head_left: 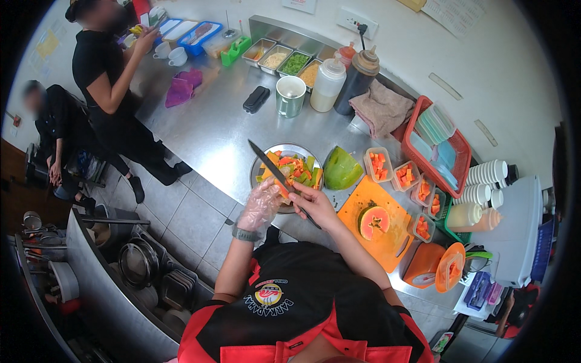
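Observation:
My left hand, in a clear plastic glove, closes on a piece of orange papaya over the near side of a round metal bowl. My right hand is bare and grips a knife; its long dark blade slants up to the left across the bowl, against or just beside the piece. Green and orange peels and scraps fill the metal bowl. A large green-skinned papaya piece rests right of it. On the orange cutting board lies a cut papaya section, flesh up.
Clear tubs of papaya cubes line the board's right side. Behind stand a metal cup, squeeze bottles and trays of chopped food. A red basket holds lids. Two people are at the left.

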Motion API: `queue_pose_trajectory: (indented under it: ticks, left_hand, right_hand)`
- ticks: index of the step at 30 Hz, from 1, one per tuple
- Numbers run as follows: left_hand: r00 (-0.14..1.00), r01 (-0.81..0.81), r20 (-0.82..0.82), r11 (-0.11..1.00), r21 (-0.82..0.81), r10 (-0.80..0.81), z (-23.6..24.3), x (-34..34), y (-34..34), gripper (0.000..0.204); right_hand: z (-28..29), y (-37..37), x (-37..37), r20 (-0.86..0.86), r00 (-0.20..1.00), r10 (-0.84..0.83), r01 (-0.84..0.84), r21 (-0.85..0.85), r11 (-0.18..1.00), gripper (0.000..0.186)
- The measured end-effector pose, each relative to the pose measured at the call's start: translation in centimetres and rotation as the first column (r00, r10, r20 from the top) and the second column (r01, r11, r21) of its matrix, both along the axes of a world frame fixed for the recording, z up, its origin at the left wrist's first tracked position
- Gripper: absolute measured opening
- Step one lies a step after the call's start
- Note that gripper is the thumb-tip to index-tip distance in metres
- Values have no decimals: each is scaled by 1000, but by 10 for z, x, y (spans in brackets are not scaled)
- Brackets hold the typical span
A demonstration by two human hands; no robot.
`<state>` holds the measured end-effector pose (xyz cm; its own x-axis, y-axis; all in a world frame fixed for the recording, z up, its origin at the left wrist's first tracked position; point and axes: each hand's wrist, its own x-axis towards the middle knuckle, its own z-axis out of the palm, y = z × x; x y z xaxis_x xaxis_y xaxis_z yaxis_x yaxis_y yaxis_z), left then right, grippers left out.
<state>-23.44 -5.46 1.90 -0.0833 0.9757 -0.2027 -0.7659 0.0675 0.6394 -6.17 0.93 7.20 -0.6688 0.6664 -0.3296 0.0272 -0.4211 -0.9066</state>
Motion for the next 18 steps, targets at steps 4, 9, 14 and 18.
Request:
queue_pose_trajectory:
  ticks: [4, 9, 14, 18]
  left_hand:
    - [965, -19, 261, 998, -67, 36, 3, 5, 1, 38]
    - [951, -45, 304, 997, -64, 63, 4, 4, 0, 42]
    - [945, -48, 325, 999, 3, 45, -7, -2, -3, 38]
    - [944, -31, 330, 999, 12, 25, 8, -1, -1, 38]
  right_hand:
    - [6, 3, -1, -107, 991, -77, 56, -182, 982, 52]
    - [22, 7, 2, -25, 998, -54, 52, -100, 994, 56]
    - [20, 9, 2, 26, 989, 144, -143, -31, 989, 67]
    - [16, 7, -2, 16, 984, 180, -179, -58, 982, 69]
